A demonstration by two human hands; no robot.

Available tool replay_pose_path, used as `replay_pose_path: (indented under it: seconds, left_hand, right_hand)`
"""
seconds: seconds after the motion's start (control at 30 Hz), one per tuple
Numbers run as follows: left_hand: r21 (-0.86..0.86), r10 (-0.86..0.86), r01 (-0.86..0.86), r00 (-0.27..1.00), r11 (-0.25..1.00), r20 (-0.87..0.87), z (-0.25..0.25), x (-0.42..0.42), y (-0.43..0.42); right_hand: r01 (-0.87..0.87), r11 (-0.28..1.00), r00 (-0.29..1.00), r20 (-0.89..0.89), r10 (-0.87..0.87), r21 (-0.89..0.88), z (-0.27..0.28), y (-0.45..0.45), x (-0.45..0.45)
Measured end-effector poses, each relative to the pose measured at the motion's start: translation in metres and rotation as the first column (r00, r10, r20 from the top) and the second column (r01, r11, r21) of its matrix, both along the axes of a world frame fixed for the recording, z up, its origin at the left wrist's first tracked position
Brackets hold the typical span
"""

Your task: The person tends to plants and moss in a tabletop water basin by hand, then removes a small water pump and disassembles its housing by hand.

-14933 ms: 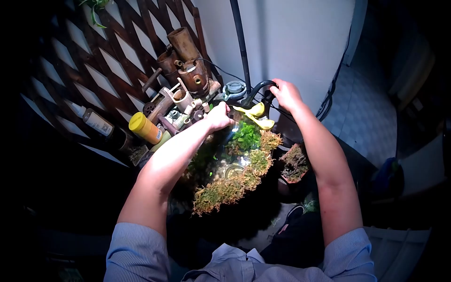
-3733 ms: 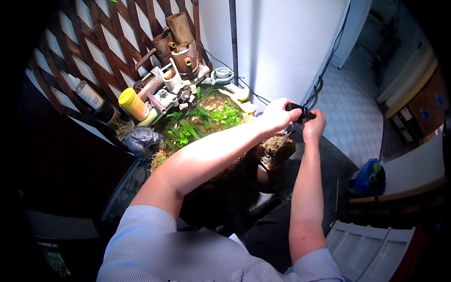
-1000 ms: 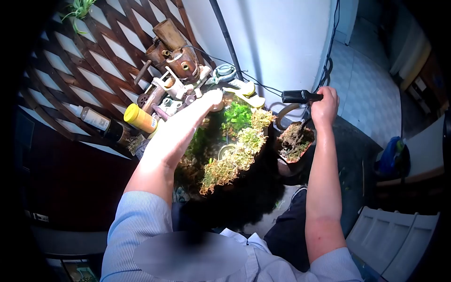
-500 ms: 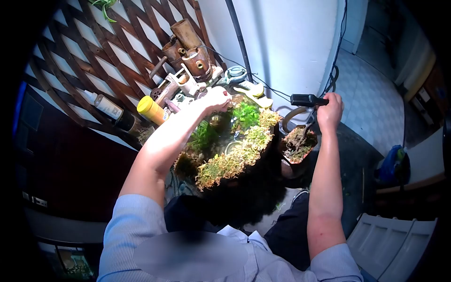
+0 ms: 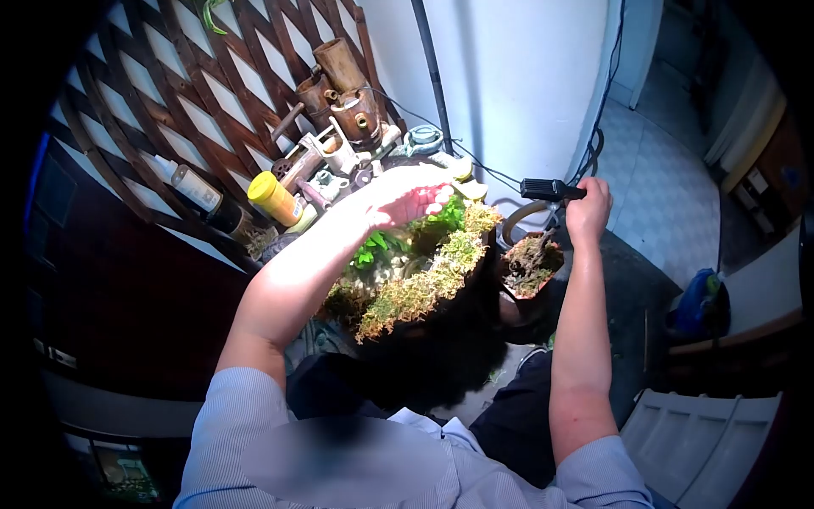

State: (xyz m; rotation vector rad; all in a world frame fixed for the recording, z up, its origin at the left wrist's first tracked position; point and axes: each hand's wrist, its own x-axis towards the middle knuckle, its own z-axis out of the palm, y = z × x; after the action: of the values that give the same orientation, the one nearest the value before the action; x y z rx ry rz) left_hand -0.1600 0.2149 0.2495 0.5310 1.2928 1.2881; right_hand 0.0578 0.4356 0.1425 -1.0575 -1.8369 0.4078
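My left hand (image 5: 413, 204) is over a planted water bowl (image 5: 428, 287) with a moss-covered rim. Its fingers are loosely bent and apart, with nothing visible in them; strong light washes out some detail. Green plants (image 5: 370, 248) and pebbles show inside the bowl, partly hidden by my left arm. Off to the right, my right hand (image 5: 589, 208) is closed around one end of a black ribbed device (image 5: 547, 189), whose exact kind I cannot make out. Below the device stands a small pot of moss (image 5: 530, 265), with a curved hose (image 5: 513, 222) beside it.
Behind the bowl are bamboo tubes (image 5: 356, 114) and small ornaments. A yellow-lidded container (image 5: 275, 198) and a dark bottle (image 5: 199, 193) stand at the left by a wooden lattice (image 5: 212, 102). Thin black cables (image 5: 487, 172) run along the wall. A white plastic seat (image 5: 704, 445) is at lower right.
My left hand has shifted right and slightly nearer over the bowl, and its fingers have loosened from a closed shape. My right hand still holds the black device, almost in place.
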Motion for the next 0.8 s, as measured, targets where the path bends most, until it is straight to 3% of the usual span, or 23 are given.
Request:
replay_pose_path:
  seconds: [0.07,0.13,0.2,0.33,0.43,0.5,0.53,0.6,0.63,0.67,0.73,0.8]
  left_hand:
    - [0.026,0.011,-0.012,1.000,1.000,0.028,-0.011,-0.014,-0.002]
    - [-0.028,0.074,-0.084,0.966,0.996,-0.249,-0.019,-0.027,-0.004]
    - [-0.012,0.136,-0.153,0.905,0.988,-0.403,-0.021,-0.033,-0.004]
    - [0.019,0.261,-0.294,0.816,0.956,-0.516,-0.038,-0.057,0.005]
    - [0.015,0.176,-0.201,0.815,0.979,-0.552,-0.046,-0.077,0.013]
    - [0.147,0.215,-0.225,0.316,0.963,-0.924,-0.040,-0.066,0.018]
    - [0.147,0.216,-0.226,0.319,0.963,-0.923,-0.037,-0.060,0.020]
    - [0.296,0.317,-0.141,0.169,0.945,-0.933,-0.027,-0.043,0.023]
    - [0.264,0.294,-0.132,0.361,0.956,-0.885,-0.029,-0.037,0.026]
    - [0.123,0.182,-0.134,0.702,0.983,-0.689,-0.014,-0.022,0.027]
    - [0.205,0.157,-0.046,0.811,0.978,-0.564,-0.006,0.012,0.035]
    - [0.178,0.109,-0.005,0.807,0.984,-0.581,-0.008,0.034,0.050]
  right_hand:
    - [0.002,1.000,1.000,0.004,-0.002,0.012,-0.002,0.003,0.001]
    - [0.009,1.000,1.000,-0.001,-0.009,0.003,0.002,0.001,0.001]
    - [0.024,1.000,1.000,-0.004,-0.024,-0.005,0.004,-0.002,0.001]
    - [0.026,1.000,1.000,-0.003,-0.026,0.003,0.002,0.001,0.000]
    - [0.021,0.999,1.000,-0.009,-0.021,-0.027,0.002,0.001,-0.001]
    - [0.020,0.999,1.000,-0.006,-0.020,-0.037,0.002,0.001,0.000]
    - [0.020,0.999,1.000,-0.006,-0.020,-0.047,0.002,0.001,0.001]
    - [0.014,0.998,1.000,-0.001,-0.014,-0.057,0.000,0.004,0.002]
    - [0.004,0.998,1.000,0.002,-0.003,-0.067,-0.001,0.005,0.002]
    - [-0.002,0.998,1.000,0.012,0.003,-0.061,-0.004,0.010,0.002]
    - [0.020,0.999,0.998,-0.055,-0.022,-0.033,-0.017,0.019,0.000]
    - [-0.009,1.000,0.999,-0.037,0.009,-0.015,-0.023,0.022,0.001]
